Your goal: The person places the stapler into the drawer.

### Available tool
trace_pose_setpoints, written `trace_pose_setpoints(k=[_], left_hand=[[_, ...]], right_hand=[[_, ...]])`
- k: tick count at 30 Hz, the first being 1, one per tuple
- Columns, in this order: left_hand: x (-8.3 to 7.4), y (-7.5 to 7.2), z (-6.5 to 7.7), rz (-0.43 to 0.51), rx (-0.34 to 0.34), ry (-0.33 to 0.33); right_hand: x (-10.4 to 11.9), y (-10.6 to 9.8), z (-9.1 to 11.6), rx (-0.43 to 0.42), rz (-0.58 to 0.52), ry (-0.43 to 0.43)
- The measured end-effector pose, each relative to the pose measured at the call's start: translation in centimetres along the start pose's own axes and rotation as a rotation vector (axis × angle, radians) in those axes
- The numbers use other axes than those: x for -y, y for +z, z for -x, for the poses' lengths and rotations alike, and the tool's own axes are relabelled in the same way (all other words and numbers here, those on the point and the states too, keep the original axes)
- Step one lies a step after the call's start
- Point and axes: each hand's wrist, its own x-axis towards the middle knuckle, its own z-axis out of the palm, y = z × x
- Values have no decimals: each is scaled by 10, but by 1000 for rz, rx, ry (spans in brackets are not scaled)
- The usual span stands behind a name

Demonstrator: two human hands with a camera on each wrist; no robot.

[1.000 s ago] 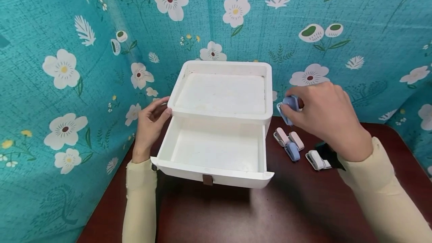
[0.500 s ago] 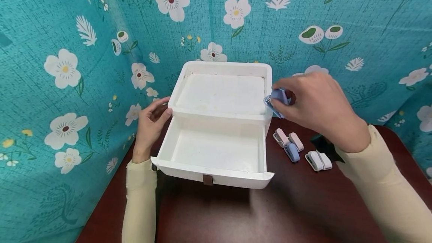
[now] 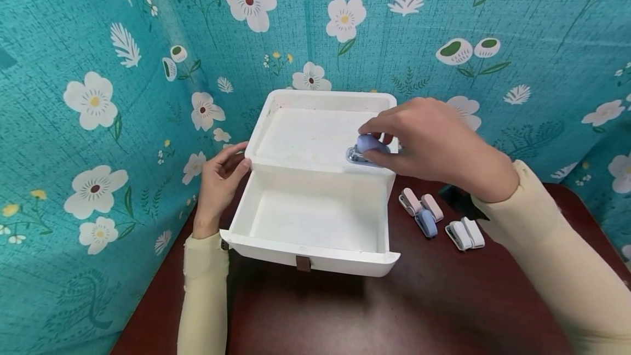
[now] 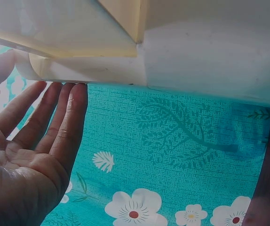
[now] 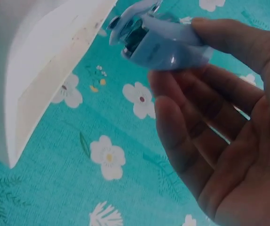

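Observation:
My right hand [image 3: 434, 133] pinches a small blue stapler [image 3: 371, 144] between thumb and fingertips. In the head view it overlaps the front right part of the white organizer's top tray [image 3: 315, 130]. The right wrist view shows the blue stapler [image 5: 168, 44] from below, its metal parts visible at one end, beside the white wall. My left hand [image 3: 219, 185] touches the organizer's left side near the front corner. In the left wrist view the fingers [image 4: 69, 113] are nearly straight, tips against the box wall. Below the tray, the drawer [image 3: 315, 218] is pulled out and bare inside.
Right of the organizer on the dark red table [image 3: 424, 300] lie two pink staplers [image 3: 431, 207] and a blue stapler [image 3: 426, 223]. Two white staplers [image 3: 465, 233] lie farther right, near a black object [image 3: 460, 201]. A teal floral cloth [image 3: 148, 125] hangs behind.
My right hand has carried the blue stapler leftward, from beside the organizer to over its top tray, and turned it flatter. The left hand and the drawer have stayed put.

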Motion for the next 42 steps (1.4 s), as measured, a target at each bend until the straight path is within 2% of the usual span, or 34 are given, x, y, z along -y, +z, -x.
trace_pose_setpoints(k=[7, 12, 19, 23, 27, 31, 42], left_hand=[[0, 0, -1, 1, 3, -1], [1, 0, -1, -7, -1, -1], [0, 0, -1, -10, 1, -8], [0, 0, 0, -4, 0, -15], [0, 0, 0, -2, 2, -18], [0, -1, 0, 5, 4, -24], [0, -1, 0, -15, 11, 0]], right_hand=[[13, 3, -13, 54, -20, -141], [27, 2, -24, 117, 19, -186], [43, 4, -40, 180, -25, -256], [52, 13, -51, 253, -28, -263], [60, 24, -60, 300, -10, -311], [67, 34, -69, 311, 22, -375], [83, 47, -90, 322, 148, -467]])
